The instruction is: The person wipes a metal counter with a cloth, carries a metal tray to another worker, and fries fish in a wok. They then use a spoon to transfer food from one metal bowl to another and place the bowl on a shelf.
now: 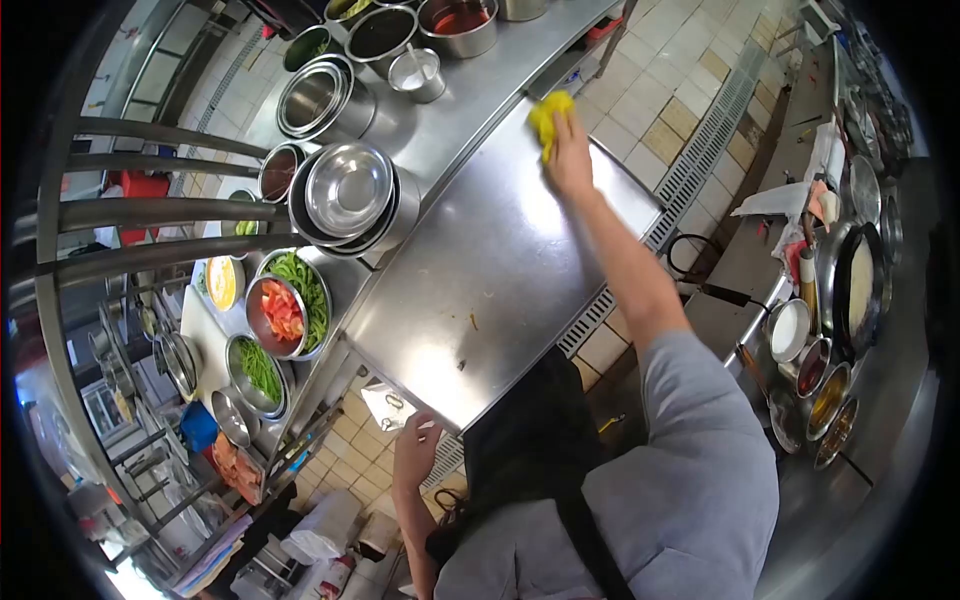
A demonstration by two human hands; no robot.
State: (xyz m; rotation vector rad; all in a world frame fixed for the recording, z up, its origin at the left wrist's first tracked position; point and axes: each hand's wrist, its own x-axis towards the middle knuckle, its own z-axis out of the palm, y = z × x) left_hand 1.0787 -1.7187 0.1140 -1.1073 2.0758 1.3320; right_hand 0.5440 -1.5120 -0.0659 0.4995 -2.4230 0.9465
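My right hand reaches to the far end of a steel tabletop, its fingers closed on a bunched yellow cloth. The cloth lies at the far edge of the metal surface. A few small food scraps and a dark bit lie on the near half of the tabletop. Down by the near left corner is my left hand, loosely bent with fingers a little apart and nothing visible in it.
Stacked steel bowls stand left of the tabletop. Beyond them are bowls of cut red vegetable and green vegetable. Sauce pots line the back counter. On the right, a wok and seasoning bowls sit along a cooking range.
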